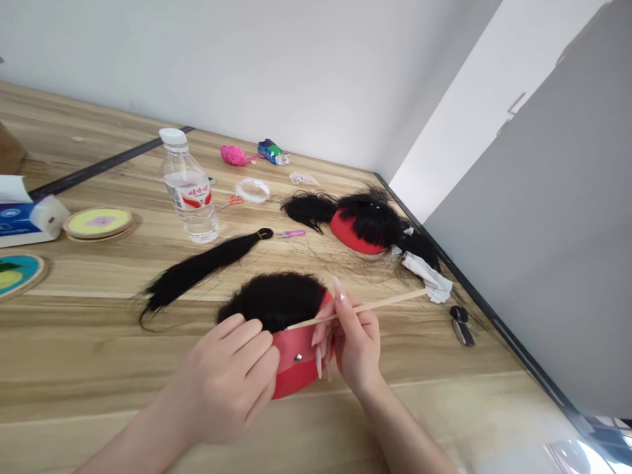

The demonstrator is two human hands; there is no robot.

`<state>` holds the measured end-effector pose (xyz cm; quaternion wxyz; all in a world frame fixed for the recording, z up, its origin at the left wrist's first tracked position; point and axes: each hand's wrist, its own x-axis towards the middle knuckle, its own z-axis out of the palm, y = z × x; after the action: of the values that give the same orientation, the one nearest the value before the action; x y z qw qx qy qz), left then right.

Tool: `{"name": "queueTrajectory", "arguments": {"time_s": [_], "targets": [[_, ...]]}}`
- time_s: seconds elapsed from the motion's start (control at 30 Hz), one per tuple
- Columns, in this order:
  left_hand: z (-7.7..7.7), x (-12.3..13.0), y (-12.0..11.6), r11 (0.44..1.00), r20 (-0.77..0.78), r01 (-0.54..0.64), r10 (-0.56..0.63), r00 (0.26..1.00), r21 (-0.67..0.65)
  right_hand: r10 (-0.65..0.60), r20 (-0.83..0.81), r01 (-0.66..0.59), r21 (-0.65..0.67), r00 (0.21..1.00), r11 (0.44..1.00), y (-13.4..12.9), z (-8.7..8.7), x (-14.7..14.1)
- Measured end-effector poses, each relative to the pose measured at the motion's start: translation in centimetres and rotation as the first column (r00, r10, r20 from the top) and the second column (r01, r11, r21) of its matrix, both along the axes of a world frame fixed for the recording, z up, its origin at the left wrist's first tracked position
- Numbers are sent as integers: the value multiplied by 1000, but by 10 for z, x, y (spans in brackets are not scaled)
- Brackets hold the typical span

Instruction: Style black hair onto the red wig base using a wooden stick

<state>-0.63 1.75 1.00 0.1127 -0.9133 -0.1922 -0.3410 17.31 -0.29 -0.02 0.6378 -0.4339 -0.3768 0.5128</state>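
Observation:
Before me a red rounded form (301,382) with a lighter pinkish band bears a mass of short black hair (279,296). A small shiny stud (297,358) sits on the band. My right hand (353,336) pinches a thin pale wooden stick (390,301); its tip meets the lower edge of the hair. Some of that hand's fingers lie against the red form. My left hand (224,375) is closed at the form's left side, by the hair's edge; what its fingers grip is hidden. Just behind lies a tied bundle of long black hair (207,266).
Beyond stands a water bottle (190,191). A second red form (353,234) with long hair is at the back right, near crumpled tissue (429,276). Purple-handled snips (295,234), a white ring coil (253,190), pink yarn (234,155), embroidery hoops (99,222) and a tissue pack (29,217) lie around.

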Motion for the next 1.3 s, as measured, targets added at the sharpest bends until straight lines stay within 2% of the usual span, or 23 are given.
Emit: {"name": "queueTrajectory", "arguments": {"time_s": [0.27, 0.53, 0.73, 0.93, 1.1, 1.3], "targets": [[-3, -1, -2, 999, 57, 41, -43, 997, 33, 4, 8, -5, 27, 1000, 1000, 0, 1, -1], [-11, -4, -3, 989, 155, 74, -93, 984, 124, 10, 1, -10, 41, 1000, 999, 0, 1, -1], [-11, -5, -3, 975, 223, -23, -28, 974, 220, 16, 1, -16, 63, 1000, 998, 1, -2, 0], [1, -8, -4, 995, 325, -64, 36, 945, 76, 11, 11, -12, 51, 1000, 999, 0, -1, 0], [3, -10, -3, 993, 420, -114, 99, 902, 11, -7, 18, 6, 39, 1000, 999, -1, 2, -2], [5, -9, -6, 997, 487, -74, 80, 869, -32, -1, 14, 0, 55, 1000, 998, 0, 0, -1]]}}
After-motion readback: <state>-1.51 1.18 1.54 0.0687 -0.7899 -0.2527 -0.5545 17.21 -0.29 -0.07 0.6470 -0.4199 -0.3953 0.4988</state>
